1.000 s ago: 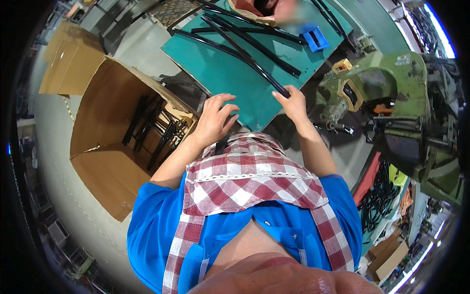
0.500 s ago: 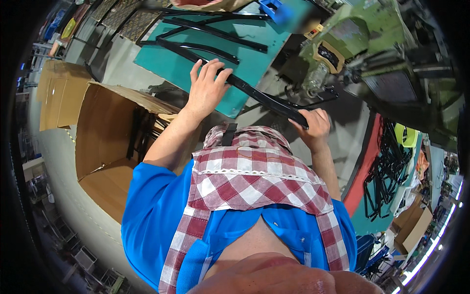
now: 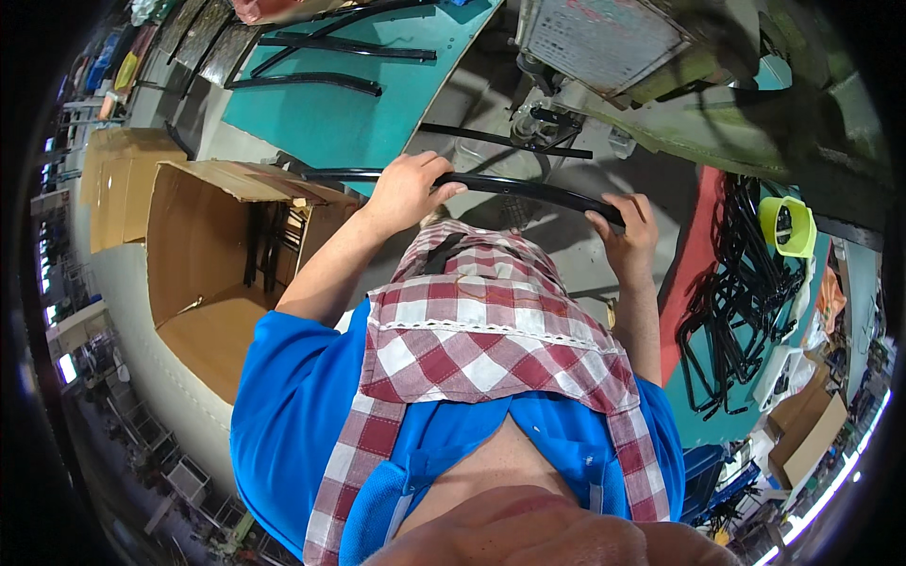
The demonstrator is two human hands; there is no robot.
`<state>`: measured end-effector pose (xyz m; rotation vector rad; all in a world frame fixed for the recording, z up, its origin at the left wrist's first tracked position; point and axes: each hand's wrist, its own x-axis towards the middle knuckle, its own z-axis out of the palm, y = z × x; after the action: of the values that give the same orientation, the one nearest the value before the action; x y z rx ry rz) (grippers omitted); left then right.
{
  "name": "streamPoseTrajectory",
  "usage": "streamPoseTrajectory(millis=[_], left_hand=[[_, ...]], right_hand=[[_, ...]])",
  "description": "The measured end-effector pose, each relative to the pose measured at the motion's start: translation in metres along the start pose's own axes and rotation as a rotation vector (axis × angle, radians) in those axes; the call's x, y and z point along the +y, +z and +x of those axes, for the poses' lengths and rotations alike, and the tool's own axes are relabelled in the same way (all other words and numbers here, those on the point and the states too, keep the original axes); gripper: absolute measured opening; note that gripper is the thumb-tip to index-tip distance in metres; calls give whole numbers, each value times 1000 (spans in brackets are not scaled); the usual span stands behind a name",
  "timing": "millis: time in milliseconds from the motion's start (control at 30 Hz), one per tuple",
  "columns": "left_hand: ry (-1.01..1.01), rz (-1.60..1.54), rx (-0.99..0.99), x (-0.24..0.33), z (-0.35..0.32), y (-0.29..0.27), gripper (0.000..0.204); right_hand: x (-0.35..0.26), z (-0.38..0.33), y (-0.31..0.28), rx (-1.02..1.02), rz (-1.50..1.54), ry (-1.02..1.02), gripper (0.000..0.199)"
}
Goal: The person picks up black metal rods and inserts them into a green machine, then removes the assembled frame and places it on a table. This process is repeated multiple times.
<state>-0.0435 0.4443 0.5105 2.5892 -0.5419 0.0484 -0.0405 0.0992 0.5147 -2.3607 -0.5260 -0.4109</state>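
A long, slightly curved black metal bar point(image 3: 519, 188) stretches across in front of my checked apron. My left hand point(image 3: 411, 189) is wrapped over it left of the middle, with the thumb on the near side. At its right end my right hand point(image 3: 627, 232) grips the tip between thumb and fingers. Toward the left the bar's far end runs past the edge of a green tabletop point(image 3: 326, 123). On that top lie several similar black bars point(image 3: 344, 47), one of them curved. Beyond the held bar is another straight black bar point(image 3: 505, 141).
An open cardboard box point(image 3: 208, 189) with black parts inside stands at my left. A worn green machine point(image 3: 698, 132) fills the far right. Nearer on the right, a red-edged table point(image 3: 684, 283) bears a heap of bent black rods point(image 3: 741, 292) and a lime-yellow container point(image 3: 800, 215).
The bar has come off the green tabletop toward my body and lies more level. Both hands stay on it, and the view has shifted to the right.
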Motion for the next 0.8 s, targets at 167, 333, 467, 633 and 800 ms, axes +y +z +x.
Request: streamPoseTrajectory(millis=[167, 333, 467, 633, 800], left_hand=[[-195, -107, -217, -5, 8, -13, 52], [-222, -301, -464, -9, 32, -20, 46], [-80, -539, -551, -5, 53, -12, 30], [-106, -804, -639, -7, 66, -12, 19], [-47, -810, -599, -5, 66, -14, 23]], right_hand=[[-16, 15, 0, 15, 61, -36, 43], [-33, 23, -20, -58, 12, -11, 45], [-34, 15, -38, 28, -72, -44, 42], [-39, 10, -47, 165, -273, -71, 49], [-39, 6, -41, 187, -229, -63, 47]])
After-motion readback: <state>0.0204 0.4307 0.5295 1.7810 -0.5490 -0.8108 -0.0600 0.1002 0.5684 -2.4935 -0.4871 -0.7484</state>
